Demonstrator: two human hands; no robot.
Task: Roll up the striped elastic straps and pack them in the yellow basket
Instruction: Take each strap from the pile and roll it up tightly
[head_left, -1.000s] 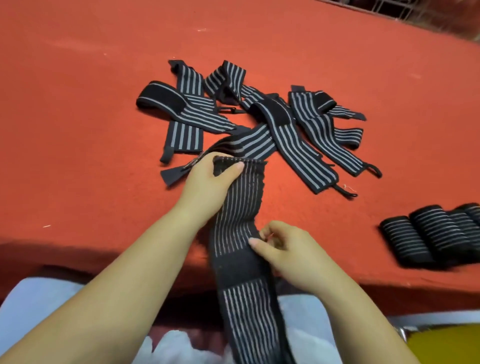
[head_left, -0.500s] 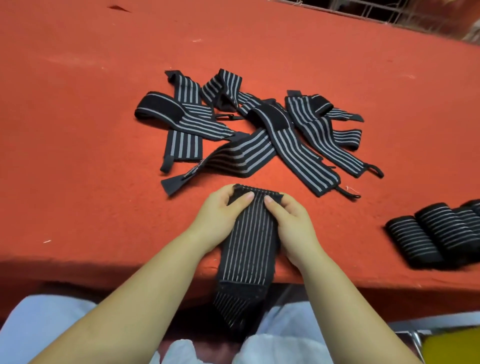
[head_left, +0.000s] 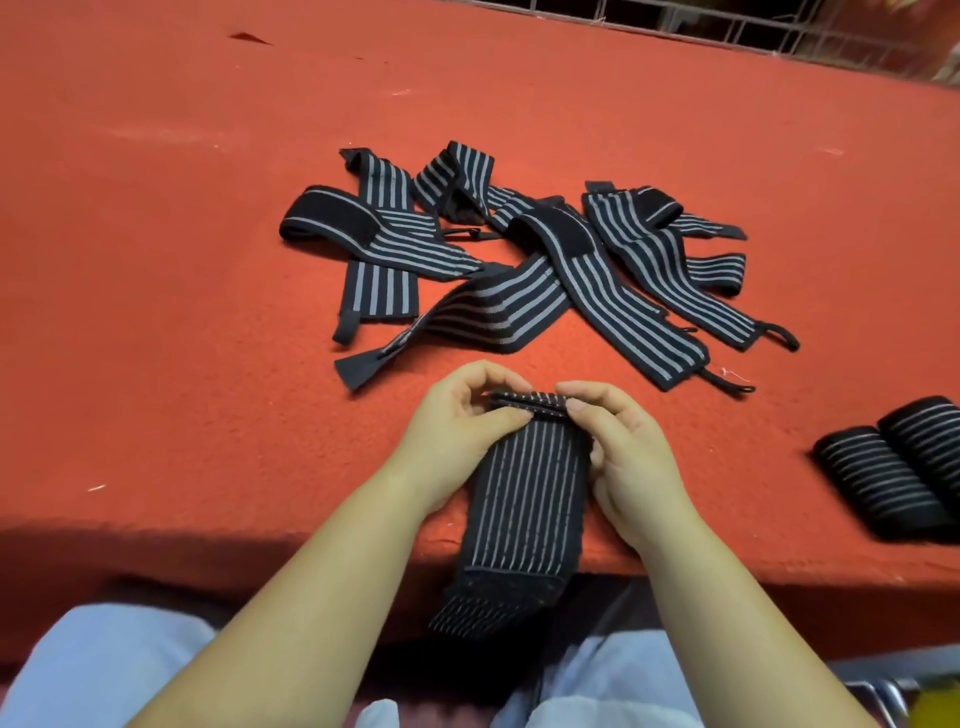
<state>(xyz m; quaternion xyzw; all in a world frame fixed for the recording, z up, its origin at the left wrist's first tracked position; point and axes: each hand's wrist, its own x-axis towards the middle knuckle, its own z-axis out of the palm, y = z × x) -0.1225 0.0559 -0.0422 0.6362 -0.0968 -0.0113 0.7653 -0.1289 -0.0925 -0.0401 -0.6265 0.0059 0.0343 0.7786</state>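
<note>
A black elastic strap with thin grey stripes (head_left: 527, 488) lies lengthwise on the red table, its near end hanging over the front edge. My left hand (head_left: 457, 421) and my right hand (head_left: 621, 457) pinch its far end, which is folded back into a first small turn. Behind them lies a loose pile of several unrolled striped straps (head_left: 524, 260). Rolled straps (head_left: 893, 478) sit at the right edge. A sliver of the yellow basket (head_left: 937, 709) shows at the bottom right corner.
The red felt table (head_left: 182, 260) stretches far to the left and back. Its front edge runs just under my forearms, with my lap in light blue fabric below. A metal grid stands beyond the far edge at the top right.
The strap was pulled up onto the table toward me. My right hand moved from its side to its far end, and both hands have folded that end over.
</note>
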